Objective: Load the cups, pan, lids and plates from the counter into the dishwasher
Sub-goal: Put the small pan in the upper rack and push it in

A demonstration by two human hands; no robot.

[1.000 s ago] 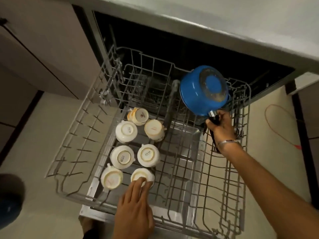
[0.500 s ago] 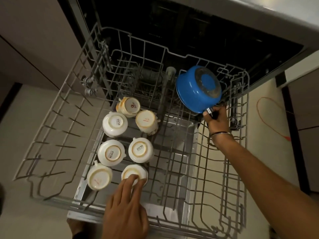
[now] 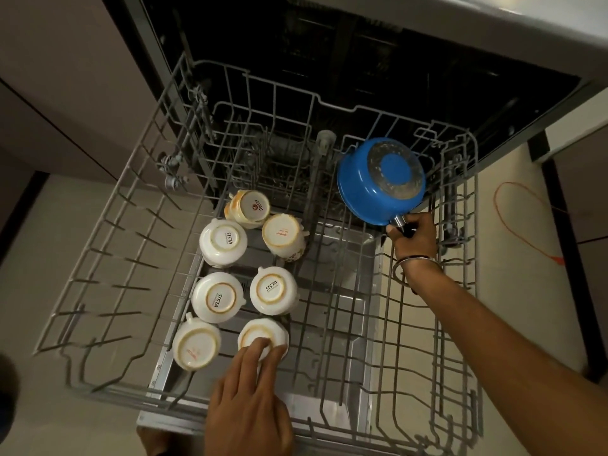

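Right hand point(image 3: 415, 236) clenches handle of glossy blue round pan point(image 3: 380, 181); left hand point(image 3: 249, 401) flat-fingered on upturned ceramic cup point(image 3: 263, 337)

orange cord point(image 3: 516, 218) looped on pale floor point(image 3: 526, 324) | brown cabinet fronts point(image 3: 65, 93) left
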